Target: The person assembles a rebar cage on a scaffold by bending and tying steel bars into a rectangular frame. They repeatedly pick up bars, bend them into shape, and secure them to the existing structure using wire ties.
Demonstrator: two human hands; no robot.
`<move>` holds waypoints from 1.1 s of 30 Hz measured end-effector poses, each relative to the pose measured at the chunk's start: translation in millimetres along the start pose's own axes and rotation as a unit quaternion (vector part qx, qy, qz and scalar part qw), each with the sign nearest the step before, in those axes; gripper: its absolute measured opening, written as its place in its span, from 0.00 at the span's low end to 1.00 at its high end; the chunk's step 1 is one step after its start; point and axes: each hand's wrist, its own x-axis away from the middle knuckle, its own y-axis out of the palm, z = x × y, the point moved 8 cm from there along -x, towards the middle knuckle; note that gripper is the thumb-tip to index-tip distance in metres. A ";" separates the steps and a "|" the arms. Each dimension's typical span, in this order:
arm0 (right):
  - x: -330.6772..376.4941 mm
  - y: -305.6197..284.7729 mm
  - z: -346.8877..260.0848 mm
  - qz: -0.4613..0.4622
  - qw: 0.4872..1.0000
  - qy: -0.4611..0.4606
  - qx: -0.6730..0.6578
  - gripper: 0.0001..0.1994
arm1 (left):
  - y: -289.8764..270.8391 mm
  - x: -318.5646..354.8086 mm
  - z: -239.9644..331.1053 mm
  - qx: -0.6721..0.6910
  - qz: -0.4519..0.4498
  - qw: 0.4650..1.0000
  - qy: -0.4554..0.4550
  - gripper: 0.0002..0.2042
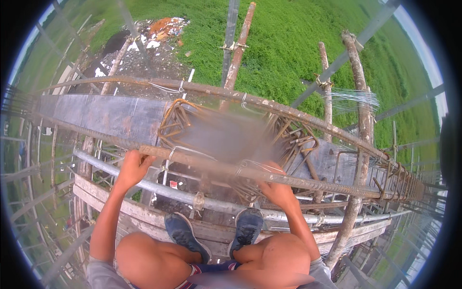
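Note:
My left hand (133, 168) is closed on a long ribbed steel rebar (202, 161), the near bar running across in front of me. My right hand (277, 189) is at the same bar farther right, its fingers curled and partly hidden; what they hold I cannot make out. Beside it hangs a bunch of bent rebar stirrups (248, 190). More stirrups lie bundled between the bars, one bunch (175, 120) left of centre, another (293, 137) to the right. Thin tie wire (179, 150) loops around the near bar. A grey blur covers the middle of the view.
A far rebar (207, 89) also carries wire loops. Dark formwork panels (110, 113) lie beneath. A galvanized pipe (216, 204) and wooden planks (108, 200) run near my shoes. Wooden poles (358, 96) stand upright, one hung with a wire coil (353, 98). Grass and rubble lie well below.

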 end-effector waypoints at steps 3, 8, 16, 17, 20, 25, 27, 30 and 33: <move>-51.2 11.7 23.3 0.058 0.984 -0.003 0.168 0.18 | 54.6 -63.1 -54.2 -0.113 0.177 0.975 0.070 0.15; -60.4 -4.5 44.7 0.117 0.966 0.105 0.206 0.21 | 72.3 -123.9 -75.0 -0.215 0.209 0.954 -0.024 0.21; 10.4 113.3 26.9 -0.034 0.986 0.043 0.159 0.45 | 89.4 -115.6 -55.1 -0.337 0.141 0.924 0.112 0.21; 21.6 113.0 39.5 0.012 0.986 0.110 0.128 0.46 | 95.3 -108.7 -46.0 -0.280 0.168 0.936 0.135 0.20; 52.3 120.4 58.8 0.043 0.987 0.143 0.064 0.41 | 138.3 -84.5 -8.0 -0.116 0.131 0.966 0.189 0.23; 64.2 129.5 72.0 0.005 0.993 0.120 0.016 0.31 | 233.5 -58.1 75.4 -0.056 0.039 0.972 0.223 0.43; 55.4 135.3 64.2 -0.047 0.994 0.064 0.077 0.35 | 250.6 -64.4 82.6 -0.029 0.006 0.985 0.170 0.47; 39.1 140.5 62.1 -0.100 0.988 0.062 0.104 0.39 | 262.0 -80.1 77.7 -0.009 -0.060 0.992 0.109 0.49; 31.4 142.6 60.8 -0.164 0.977 0.054 0.128 0.46 | 256.0 -93.1 71.9 0.002 -0.046 0.991 0.122 0.51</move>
